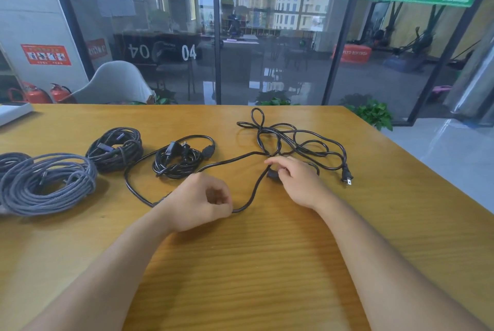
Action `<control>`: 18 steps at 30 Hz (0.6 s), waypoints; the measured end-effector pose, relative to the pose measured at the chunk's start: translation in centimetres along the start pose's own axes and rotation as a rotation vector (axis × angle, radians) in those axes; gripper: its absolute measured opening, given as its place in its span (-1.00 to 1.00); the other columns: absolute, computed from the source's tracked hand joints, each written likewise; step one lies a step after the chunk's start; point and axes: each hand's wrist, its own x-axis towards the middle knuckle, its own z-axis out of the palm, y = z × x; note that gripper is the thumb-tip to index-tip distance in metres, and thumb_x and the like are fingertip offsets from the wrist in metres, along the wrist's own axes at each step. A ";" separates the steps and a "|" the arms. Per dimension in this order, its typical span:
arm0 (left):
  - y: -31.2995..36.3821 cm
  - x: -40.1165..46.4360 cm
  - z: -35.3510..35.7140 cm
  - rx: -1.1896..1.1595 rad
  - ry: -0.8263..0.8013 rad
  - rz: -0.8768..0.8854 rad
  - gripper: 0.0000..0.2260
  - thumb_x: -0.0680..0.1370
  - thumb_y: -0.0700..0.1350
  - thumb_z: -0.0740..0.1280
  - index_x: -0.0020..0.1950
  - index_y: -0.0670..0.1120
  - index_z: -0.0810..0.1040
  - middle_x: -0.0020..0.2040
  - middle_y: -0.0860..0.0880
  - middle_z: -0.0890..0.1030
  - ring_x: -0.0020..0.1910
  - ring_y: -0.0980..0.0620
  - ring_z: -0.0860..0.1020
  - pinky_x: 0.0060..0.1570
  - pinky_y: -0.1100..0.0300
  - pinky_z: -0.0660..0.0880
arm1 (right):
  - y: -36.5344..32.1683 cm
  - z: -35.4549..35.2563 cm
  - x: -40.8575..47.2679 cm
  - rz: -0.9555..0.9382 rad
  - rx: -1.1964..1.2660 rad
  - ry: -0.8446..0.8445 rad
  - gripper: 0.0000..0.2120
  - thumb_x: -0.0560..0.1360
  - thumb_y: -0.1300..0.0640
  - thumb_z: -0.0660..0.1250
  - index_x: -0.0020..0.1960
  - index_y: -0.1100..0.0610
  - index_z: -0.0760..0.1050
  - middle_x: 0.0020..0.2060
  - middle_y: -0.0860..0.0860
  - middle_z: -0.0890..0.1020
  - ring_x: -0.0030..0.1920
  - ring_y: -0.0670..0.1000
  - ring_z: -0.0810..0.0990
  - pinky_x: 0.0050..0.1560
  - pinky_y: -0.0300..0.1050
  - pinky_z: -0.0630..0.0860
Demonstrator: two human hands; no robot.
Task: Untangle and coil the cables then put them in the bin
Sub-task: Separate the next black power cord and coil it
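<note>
A tangled black power cable (294, 140) sprawls across the middle and right of the wooden table (267, 263), its plug (347, 177) lying at the right. My left hand (203, 202) is curled and pinches a low loop of this cable near the table's middle. My right hand (296, 181) holds the cable's black connector (273, 174) between thumb and fingers, its index finger stretched out. To the left lie a coiled black power cable (177, 159), a dark braided coil (115, 148) and a large grey braided coil (48, 183). No bin is in view.
A white flat object (13, 112) lies at the table's far left corner. Behind the table stand a grey chair (115, 84), red fire extinguishers (42, 94), a glass wall and potted plants (374, 114). The table's right edge runs diagonally at the right.
</note>
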 end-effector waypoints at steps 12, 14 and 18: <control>1.6 -0.1 0.8 0.400 0.042 -0.007 -0.46 0.45 0.30 0.50 0.38 0.34 0.38 -0.02 0.26 0.57 -0.09 0.22 0.54 -0.03 0.14 0.53 | -2.3 -1.1 -2.0 -0.065 0.856 -0.479 -0.63 0.45 0.36 0.25 0.22 0.17 0.53 0.00 0.20 0.72 -0.10 0.09 0.60 0.08 0.00 0.47; 1.3 -0.1 0.5 0.418 0.073 -0.016 -0.59 0.57 0.10 0.44 0.37 0.33 0.42 -0.03 0.27 0.56 -0.10 0.23 0.54 -0.04 0.13 0.53 | -2.5 -0.6 -1.7 -0.066 0.869 -0.291 -0.71 0.47 0.40 0.26 0.12 0.17 0.58 -0.02 0.13 0.74 -0.11 0.08 0.67 0.10 -0.01 0.52; 0.6 0.0 0.4 0.482 0.128 -0.065 -0.60 0.61 -0.08 0.34 0.39 0.27 0.44 0.00 0.24 0.53 -0.12 0.20 0.53 -0.12 0.20 0.51 | -1.3 -0.3 -0.9 -0.028 0.393 0.317 -0.69 0.55 0.36 0.33 0.05 -0.04 0.63 -0.01 -0.13 0.70 0.03 -0.20 0.62 0.11 -0.21 0.53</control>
